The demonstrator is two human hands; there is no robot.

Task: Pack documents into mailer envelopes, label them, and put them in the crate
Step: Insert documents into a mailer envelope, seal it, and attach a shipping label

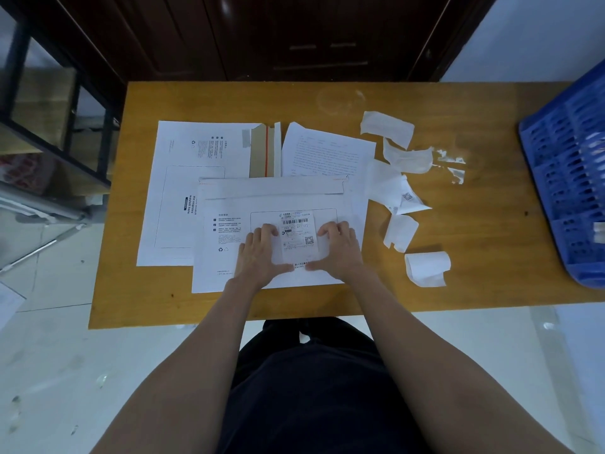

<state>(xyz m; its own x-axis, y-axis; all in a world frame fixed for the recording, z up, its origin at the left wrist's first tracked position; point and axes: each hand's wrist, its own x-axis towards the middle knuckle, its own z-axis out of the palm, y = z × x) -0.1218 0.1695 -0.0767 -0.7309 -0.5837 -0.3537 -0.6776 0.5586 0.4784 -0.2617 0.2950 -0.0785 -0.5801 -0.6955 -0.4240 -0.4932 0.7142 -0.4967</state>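
I'm smoothing the shipping label [298,236] onto the mailer envelope [278,204], inside its printed waybill box. My left hand [258,255] and right hand [339,249] lie flat either side of the label, fingers relaxed and pressing, gripping nothing. To do this well I should rub outward from the label's middle so no bubbles or lifted corners remain. The blue crate [566,172] waits well right of the label.

Label [298,235] on front envelope [229,257]; crate [563,165] far right of table [458,273].
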